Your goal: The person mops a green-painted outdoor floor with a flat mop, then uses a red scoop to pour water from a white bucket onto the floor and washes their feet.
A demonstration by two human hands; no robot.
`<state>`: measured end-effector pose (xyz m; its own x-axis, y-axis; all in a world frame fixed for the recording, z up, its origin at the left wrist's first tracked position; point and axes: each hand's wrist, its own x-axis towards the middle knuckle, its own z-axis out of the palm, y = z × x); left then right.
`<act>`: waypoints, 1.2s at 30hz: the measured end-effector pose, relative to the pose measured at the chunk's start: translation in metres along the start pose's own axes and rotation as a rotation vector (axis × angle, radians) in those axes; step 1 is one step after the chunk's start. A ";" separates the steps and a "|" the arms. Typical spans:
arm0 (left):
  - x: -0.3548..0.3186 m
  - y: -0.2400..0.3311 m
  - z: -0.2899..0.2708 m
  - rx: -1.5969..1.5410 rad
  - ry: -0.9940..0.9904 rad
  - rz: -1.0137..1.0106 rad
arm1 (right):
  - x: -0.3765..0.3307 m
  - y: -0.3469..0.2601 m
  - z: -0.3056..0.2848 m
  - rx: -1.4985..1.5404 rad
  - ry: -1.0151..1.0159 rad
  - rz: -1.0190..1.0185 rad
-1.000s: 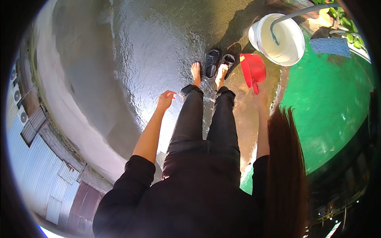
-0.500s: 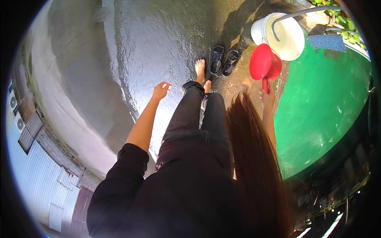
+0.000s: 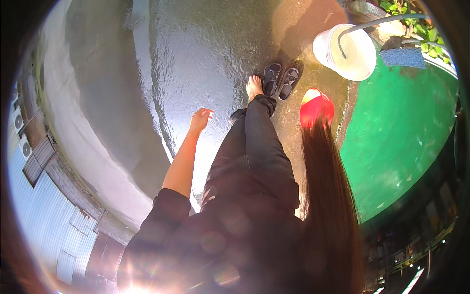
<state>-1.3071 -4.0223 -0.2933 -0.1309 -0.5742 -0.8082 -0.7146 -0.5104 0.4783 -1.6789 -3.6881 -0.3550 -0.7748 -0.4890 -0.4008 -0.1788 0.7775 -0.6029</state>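
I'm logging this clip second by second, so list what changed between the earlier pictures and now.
The long dark hair swung down over the right side, hiding the arm that reached to the red scoop. One bare foot now shows instead of two. The left hand stays empty, hanging free. The black sandals, white bucket and wet ground are unchanged.

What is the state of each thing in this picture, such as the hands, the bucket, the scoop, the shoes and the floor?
Left hand: open, empty, held away from the body.
Right hand: hidden behind the long dark hair.
Red plastic scoop: off the ground, partly hidden by the hair.
White plastic bucket: upright, a hose end resting inside.
Pair of black sandals: off the feet, side by side.
Bare foot: standing on the floor.
Concrete floor: wet, shiny.
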 end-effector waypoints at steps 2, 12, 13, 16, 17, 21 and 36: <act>0.000 -0.008 -0.004 0.030 0.034 -0.058 | 0.005 -0.014 -0.005 0.015 -0.033 0.040; -0.012 -0.020 0.001 0.073 0.013 -0.034 | 0.027 -0.059 -0.043 0.176 -0.110 0.130; -0.013 -0.018 0.001 0.070 0.005 -0.046 | 0.024 -0.064 -0.049 0.203 -0.112 0.158; -0.017 -0.035 -0.008 0.147 -0.080 -0.084 | 0.015 -0.084 -0.070 0.202 -0.093 0.215; -0.025 -0.044 -0.009 0.140 -0.053 -0.086 | 0.015 -0.088 -0.071 0.216 -0.103 0.244; -0.038 -0.024 -0.006 0.032 -0.014 -0.055 | 0.019 -0.092 -0.071 0.310 -0.020 0.298; -0.011 -0.009 -0.007 0.139 0.004 -0.124 | 0.048 -0.146 -0.105 0.544 0.097 0.254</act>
<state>-1.2946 -4.0163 -0.2861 -0.0338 -0.5149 -0.8566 -0.8129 -0.4844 0.3233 -1.7537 -3.7841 -0.2139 -0.8091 -0.2564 -0.5289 0.3343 0.5392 -0.7729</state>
